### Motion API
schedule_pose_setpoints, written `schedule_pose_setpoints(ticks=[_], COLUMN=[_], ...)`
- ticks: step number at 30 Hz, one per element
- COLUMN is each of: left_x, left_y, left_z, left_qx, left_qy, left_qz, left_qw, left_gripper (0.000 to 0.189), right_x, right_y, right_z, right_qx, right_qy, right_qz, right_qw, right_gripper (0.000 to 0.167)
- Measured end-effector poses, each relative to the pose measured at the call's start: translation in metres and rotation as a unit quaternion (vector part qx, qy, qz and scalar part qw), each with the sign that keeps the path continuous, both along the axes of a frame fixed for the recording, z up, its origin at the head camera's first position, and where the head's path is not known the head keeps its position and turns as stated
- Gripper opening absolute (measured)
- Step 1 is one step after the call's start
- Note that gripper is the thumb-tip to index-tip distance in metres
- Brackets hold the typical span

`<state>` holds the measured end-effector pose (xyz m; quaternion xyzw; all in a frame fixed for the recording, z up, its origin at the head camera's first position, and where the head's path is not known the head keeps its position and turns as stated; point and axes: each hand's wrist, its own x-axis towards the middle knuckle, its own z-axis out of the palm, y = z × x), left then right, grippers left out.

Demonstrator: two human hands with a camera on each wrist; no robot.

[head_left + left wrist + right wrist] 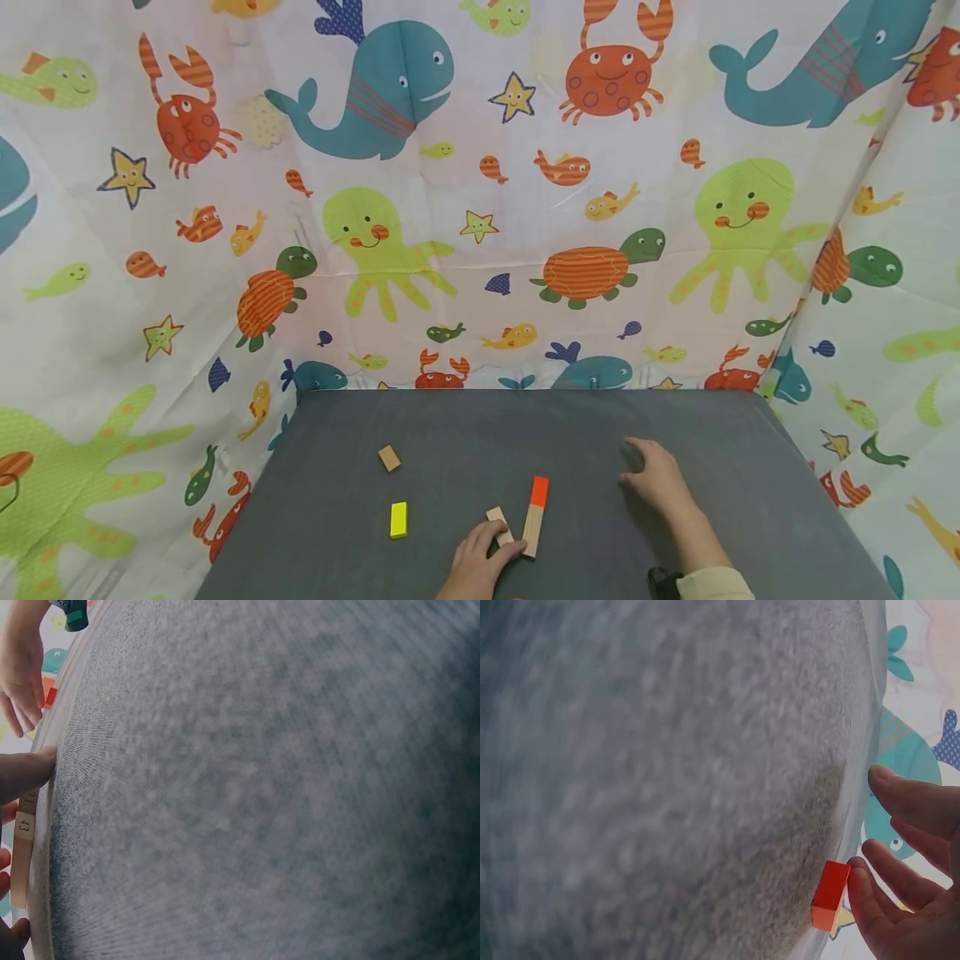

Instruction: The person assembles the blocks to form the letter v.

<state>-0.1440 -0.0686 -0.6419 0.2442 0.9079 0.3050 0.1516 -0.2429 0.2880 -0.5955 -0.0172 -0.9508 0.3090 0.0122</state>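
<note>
- Left hand (476, 560): we see thumb and fingers curled round a plain wooden block (497, 516), whose near end they partly hide.
- At that thumb's right: a longer plain block (532, 533), end to end with a red-orange block (539, 492).
- Right hand (660, 479): fingers spread wide.
- Right wrist view: red block (830, 896) just beside its fingertips; we cannot tell whether they touch.
- Beyond the left fingers, leftward: yellow block (398, 520), small wooden block (389, 458).
</note>
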Motion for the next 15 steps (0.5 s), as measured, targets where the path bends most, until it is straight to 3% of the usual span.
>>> schedule_pose_setpoints(ticks=[9, 15], left_x=[0.000, 0.001], left_y=[0.000, 0.000], left_z=[0.003, 0.004], left_qx=[0.004, 0.002], left_qy=[-0.007, -0.004], left_qz=[0.001, 0.001], left_qw=[1.0000, 1.0000], left_gripper=[0.058, 0.058], right_x=[0.002, 0.006], right_y=[0.020, 0.031], right_z=[-0.005, -0.007], right_qx=[0.010, 0.018], right_qy=[0.038, 0.006], right_qz=[-0.003, -0.018], right_qw=[0.9992, 0.9997], right_gripper=[0.067, 0.068])
